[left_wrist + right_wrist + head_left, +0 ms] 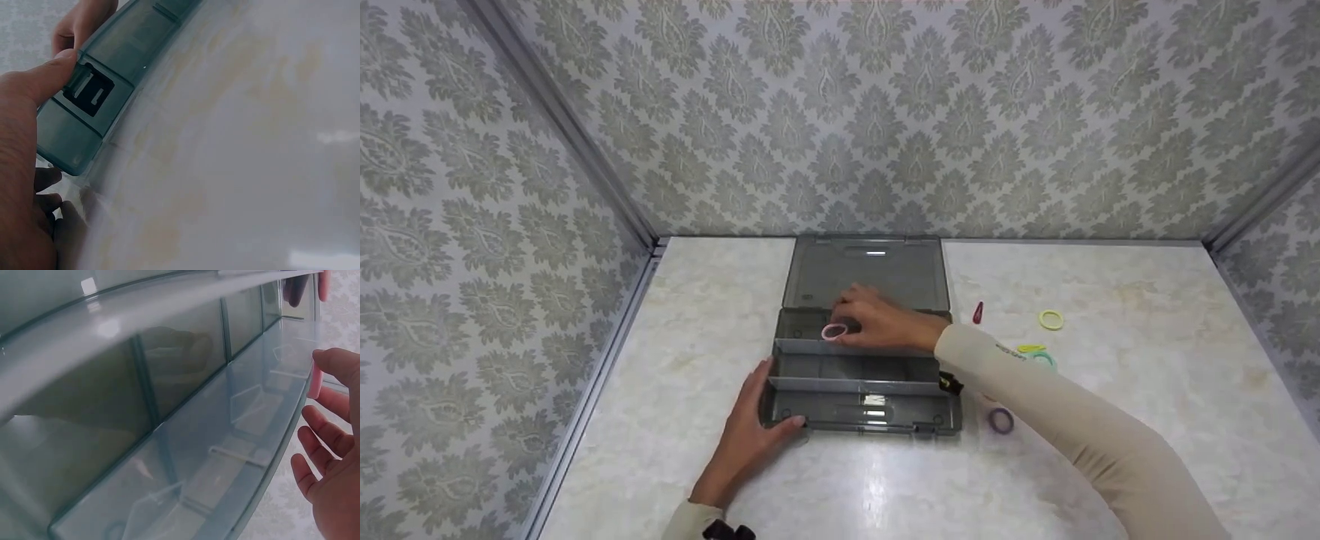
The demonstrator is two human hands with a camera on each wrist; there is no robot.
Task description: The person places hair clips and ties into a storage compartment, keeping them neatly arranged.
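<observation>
Box (825, 367), one; pink ring (316, 381), one

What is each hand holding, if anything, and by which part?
The right hand pinches the pink ring by one side of its band; the left hand grips the box at its near left corner.

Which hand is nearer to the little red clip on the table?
Right. The right hand, pinching a pink ring, is over the box, left of the red clip; the left hand is farther away, at the box's near left corner.
</observation>
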